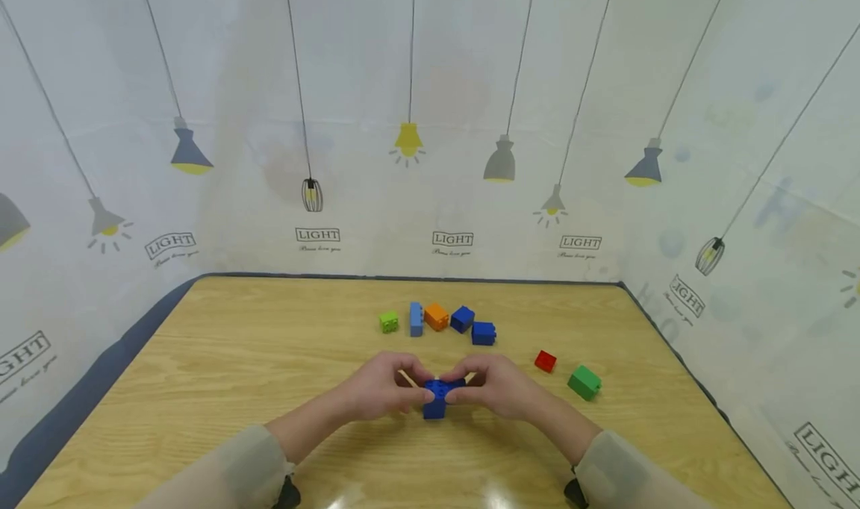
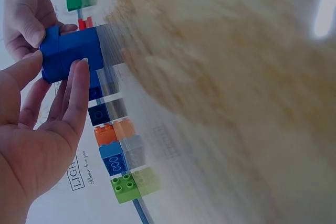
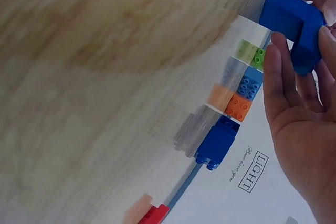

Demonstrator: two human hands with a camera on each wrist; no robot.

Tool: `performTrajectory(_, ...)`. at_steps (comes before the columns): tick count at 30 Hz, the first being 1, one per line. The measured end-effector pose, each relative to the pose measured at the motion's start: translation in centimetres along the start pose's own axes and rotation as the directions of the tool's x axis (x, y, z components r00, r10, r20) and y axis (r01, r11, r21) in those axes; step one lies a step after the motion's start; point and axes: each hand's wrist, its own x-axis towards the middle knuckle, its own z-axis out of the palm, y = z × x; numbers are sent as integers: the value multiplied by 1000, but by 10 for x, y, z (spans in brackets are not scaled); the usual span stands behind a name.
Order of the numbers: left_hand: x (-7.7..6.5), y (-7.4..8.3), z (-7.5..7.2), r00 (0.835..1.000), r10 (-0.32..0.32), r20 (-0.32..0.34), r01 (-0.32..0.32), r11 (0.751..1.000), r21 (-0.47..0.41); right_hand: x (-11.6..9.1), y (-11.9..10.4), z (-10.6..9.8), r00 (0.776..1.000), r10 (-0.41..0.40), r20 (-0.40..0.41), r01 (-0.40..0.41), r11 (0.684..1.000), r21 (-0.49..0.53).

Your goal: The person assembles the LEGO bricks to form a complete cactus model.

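Near the front middle of the table, both hands hold a joined pair of blue toy bricks. The lower brick (image 1: 434, 410) is a tall block; the upper brick (image 3: 307, 45) lies across its top and juts out to the right. My left hand (image 1: 384, 384) pinches the pair from the left with thumb and fingers. From the other side, my right hand (image 1: 496, 386) grips the jutting upper brick, its thumb near the studs. In the left wrist view the lower brick (image 2: 81, 51) seems to touch the tabletop. Fingers hide part of the joint between the bricks.
Behind the hands stand a lime brick (image 1: 389, 322), a light blue brick (image 1: 416, 319), an orange brick (image 1: 437, 316) and two dark blue bricks (image 1: 483, 333). To the right lie a red brick (image 1: 545, 361) and a green brick (image 1: 584, 383). A lamp-printed wall covering (image 1: 363, 218) borders the table.
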Motion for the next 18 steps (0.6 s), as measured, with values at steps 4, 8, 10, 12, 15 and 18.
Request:
performTrajectory(4,1,-1,2,1000,1,-1,-1,1000,-7,-1,1,2,999,35,-8,-35,999,28)
performTrajectory(8,2,-3,3,1000,-1,1,1,1000,-5,-1,2,4,998,60,-15,-59,997,40)
performTrajectory(10,3,-3,3,1000,-7,1,7,1000,-4,-1,3,4,998,65,-18,-64,997,44)
performTrajectory(12,3,-3,3,1000,-9,0,9,1000,-5,0,3,4,997,72,-19,-71,996,52)
performTrajectory(15,3,-2,1,1000,-8,-3,8,1000,-4,2,3,3,997,70,-12,-69,996,58)
performTrajectory(18,4,-2,1,1000,-5,-4,5,1000,-9,3,3,0,998,64,-4,-64,996,58)
